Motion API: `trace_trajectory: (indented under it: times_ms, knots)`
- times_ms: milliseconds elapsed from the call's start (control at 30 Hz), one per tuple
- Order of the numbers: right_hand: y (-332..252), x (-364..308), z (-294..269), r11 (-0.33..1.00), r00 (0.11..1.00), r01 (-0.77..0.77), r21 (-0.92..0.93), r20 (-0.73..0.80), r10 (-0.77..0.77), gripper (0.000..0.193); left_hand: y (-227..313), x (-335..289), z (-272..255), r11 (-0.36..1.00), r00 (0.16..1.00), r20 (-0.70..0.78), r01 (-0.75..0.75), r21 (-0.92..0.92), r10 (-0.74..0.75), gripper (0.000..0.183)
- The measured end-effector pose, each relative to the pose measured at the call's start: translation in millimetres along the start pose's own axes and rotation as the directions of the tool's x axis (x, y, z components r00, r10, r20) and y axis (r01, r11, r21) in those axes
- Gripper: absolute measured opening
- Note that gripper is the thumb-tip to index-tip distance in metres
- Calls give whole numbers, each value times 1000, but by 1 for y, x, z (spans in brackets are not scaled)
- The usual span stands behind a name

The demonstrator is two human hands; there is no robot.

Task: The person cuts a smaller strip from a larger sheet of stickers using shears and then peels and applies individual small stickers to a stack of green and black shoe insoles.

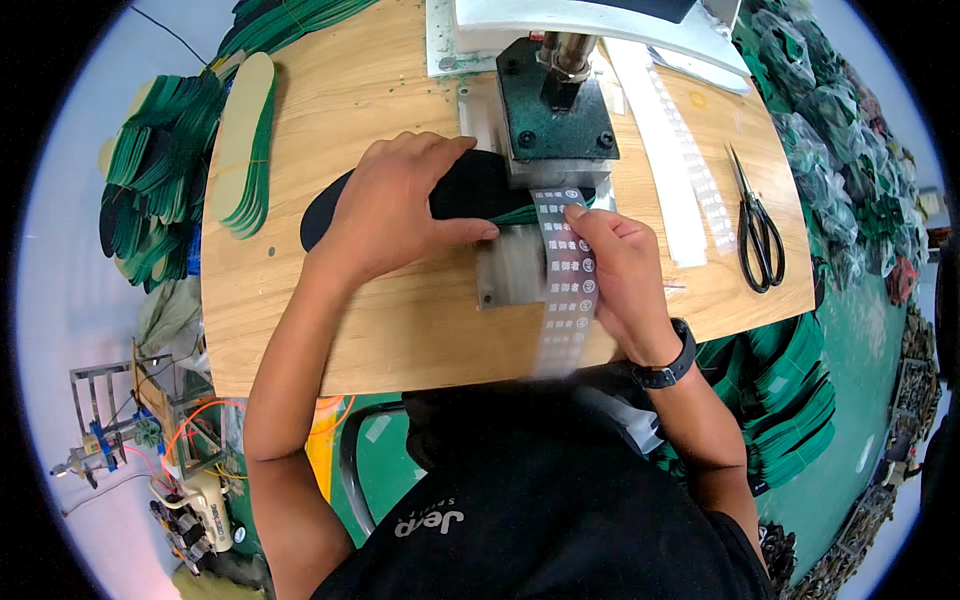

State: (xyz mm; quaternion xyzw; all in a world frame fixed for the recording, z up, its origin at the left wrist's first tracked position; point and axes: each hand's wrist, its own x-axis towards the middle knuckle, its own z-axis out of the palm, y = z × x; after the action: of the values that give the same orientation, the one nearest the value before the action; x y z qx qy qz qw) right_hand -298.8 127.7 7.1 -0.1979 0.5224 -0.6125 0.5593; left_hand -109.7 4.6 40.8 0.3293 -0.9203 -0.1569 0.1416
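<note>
A small stack of black insoles (pixel 470 183) with green layers at its edge lies partly under the press head (pixel 558 125). My left hand (pixel 393 200) spans the stack, its thumb along the near side and its fingers over the far side. A translucent strip of printed labels (pixel 565 290) runs from the press head toward me and hangs past the table's front edge. Between thumb and bent fingers, my right hand (pixel 628 265) pinches this strip close to the press. The insoles' right end is hidden beneath the press head and strip.
Black-handled scissors (pixel 760 240) and white label strips (pixel 668 160) lie on the right of the wooden table (pixel 300 330). A bundle of beige-topped green insoles (pixel 246 145) sits at the left. More insole piles stand beside and below the table.
</note>
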Motion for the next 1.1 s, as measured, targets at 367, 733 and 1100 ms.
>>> trace_trajectory:
  times_ms: [367, 733, 1100]
  knots:
    - [-4, -6, 4, 998, 999, -19, 65, -41, 21, 29, 2, 0, 2, 998, 998, -42, -39, 43, 40, 71]
    - [1, -6, -6, 992, 991, 85, 95, 94, -94, 25, 1, -2, 1, 999, 998, -54, -28, 37, 30, 68]
    - [-5, -8, -6, 999, 998, 30, -41, 48, -28, 22, -5, 0, 6, 1000, 998, -58, -16, 14, 17, 65]
